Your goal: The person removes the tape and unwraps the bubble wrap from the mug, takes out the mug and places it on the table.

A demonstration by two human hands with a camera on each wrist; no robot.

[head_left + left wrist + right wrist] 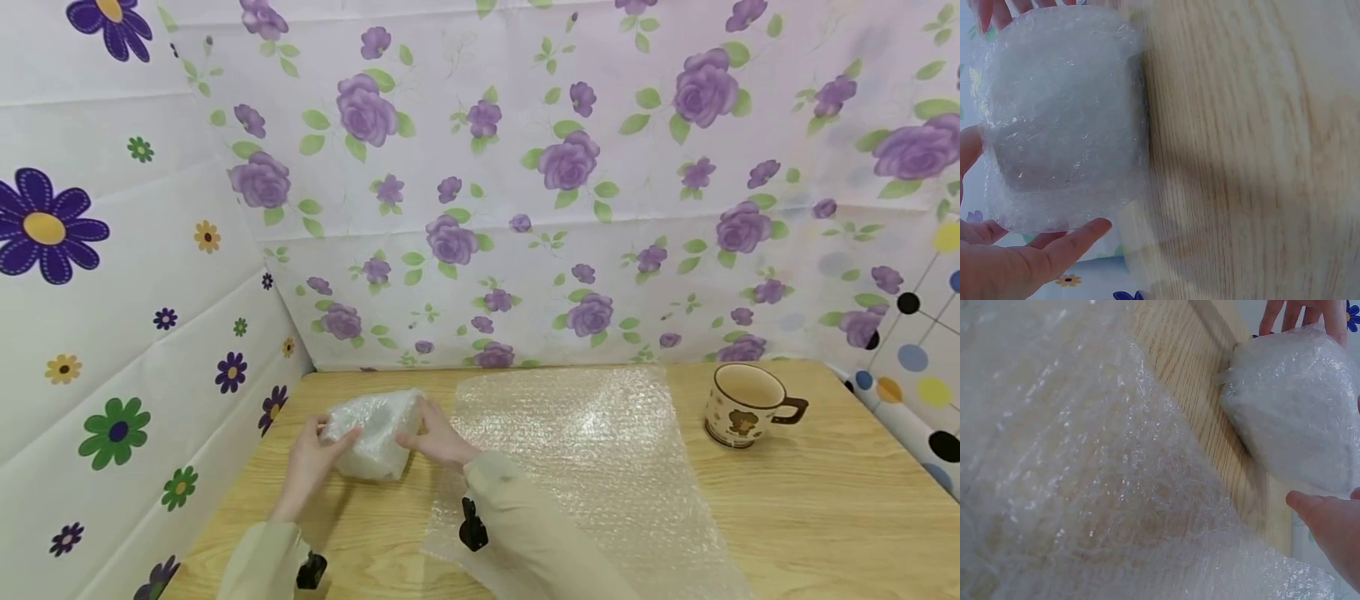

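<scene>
A bundle wrapped in bubble wrap [372,433] is held between both hands at the left of the wooden table. My left hand [315,450] grips its left side, thumb toward the front and fingers around the far side. On the opposite side, my right hand [438,433] holds it with the thumb at the near face. The left wrist view shows the bundle [1066,119] close over the tabletop, with the left hand [1029,262] at its lower end. In the right wrist view the right thumb [1322,519] lies along the bundle's edge. What the wrap encloses is hidden.
A flat sheet of bubble wrap [585,450] covers the middle of the table [810,500], partly under the right forearm. At the right stands a cream mug [738,408] with a bear picture and brown handle. Flower-patterned cloth [525,192] hangs behind the table.
</scene>
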